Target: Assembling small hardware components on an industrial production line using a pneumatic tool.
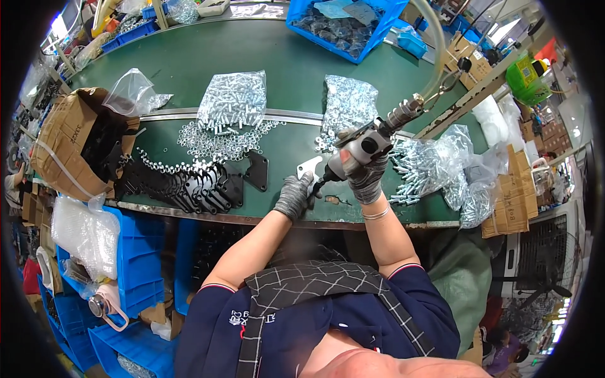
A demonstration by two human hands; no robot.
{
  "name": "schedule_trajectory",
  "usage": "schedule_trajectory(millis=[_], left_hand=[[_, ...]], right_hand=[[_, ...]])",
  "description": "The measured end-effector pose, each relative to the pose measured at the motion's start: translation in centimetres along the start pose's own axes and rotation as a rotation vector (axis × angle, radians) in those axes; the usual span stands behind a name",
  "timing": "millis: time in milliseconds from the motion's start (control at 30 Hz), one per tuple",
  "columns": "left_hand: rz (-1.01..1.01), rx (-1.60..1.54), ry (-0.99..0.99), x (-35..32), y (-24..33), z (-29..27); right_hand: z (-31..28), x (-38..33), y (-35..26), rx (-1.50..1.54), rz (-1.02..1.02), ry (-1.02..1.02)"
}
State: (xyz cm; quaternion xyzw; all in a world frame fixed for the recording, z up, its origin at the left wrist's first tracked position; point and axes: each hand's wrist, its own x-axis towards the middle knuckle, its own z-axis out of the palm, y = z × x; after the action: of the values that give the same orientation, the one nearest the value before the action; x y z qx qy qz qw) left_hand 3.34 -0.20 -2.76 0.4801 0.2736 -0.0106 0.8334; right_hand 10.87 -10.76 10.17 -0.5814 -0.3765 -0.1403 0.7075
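Observation:
My right hand (367, 181), in a grey work glove, is wrapped around a grey and black pneumatic screwdriver (360, 150). The tool lies at a slant, its hose end up to the right and its dark tip down by my left fingers. My left hand (293, 196), gloved too, grips a small pale metal plate (308, 166) with holes near the table's front edge. What lies right under the tool's tip is hidden by the left fingers. Left of that hand are a single black plate (257, 171) and a row of overlapping black plates (203, 190).
Small metal rings (220, 146) lie before a bag of metal parts (234, 94). Another parts bag (350, 104) stands behind the tool. Loose bolts (411, 173) spill at right. A cardboard box (66, 148) stands left, a blue bin (372, 44) at back. A hose (436, 47) hangs above.

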Motion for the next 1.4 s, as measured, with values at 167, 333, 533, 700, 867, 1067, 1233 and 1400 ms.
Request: schedule_trajectory(millis=[167,333,533,700,867,1067,1233,1400], left_hand=[[0.027,-0.070,0.021,-0.3,0.0,0.4],[0.017,-0.109,0.049,-0.7,0.3,0.4],[0.150,0.024,-0.095,-4.2,2.7,-1.0],[-0.095,0.604,-0.280,-13.3,5.7,-13.4],[-0.737,1.374,-0.070,-17.6,3.3,-22.6],[0.457,1.294,0.240,-13.4,4.8,-13.1],[-0.126,1.815,0.424,-5.5,8.6,-5.0],[-0.201,1.794,0.263,-3.2,9.5,-5.5]], right_hand=[[0.3,0.1,0.3,0.138,0.091,-0.060],[0.5,-0.3,0.8,0.168,0.086,-0.077],[-2.4,1.3,0.7,0.568,0.360,-0.027],[-7.1,5.1,4.7,-0.396,-0.026,0.021],[-10.8,6.2,8.4,-0.542,-0.005,0.152],[-10.8,6.7,9.9,-0.735,-0.067,0.118],[-12.5,7.0,8.8,-0.159,0.215,-0.085],[-18.8,3.6,8.2,-1.241,0.519,-0.768]])
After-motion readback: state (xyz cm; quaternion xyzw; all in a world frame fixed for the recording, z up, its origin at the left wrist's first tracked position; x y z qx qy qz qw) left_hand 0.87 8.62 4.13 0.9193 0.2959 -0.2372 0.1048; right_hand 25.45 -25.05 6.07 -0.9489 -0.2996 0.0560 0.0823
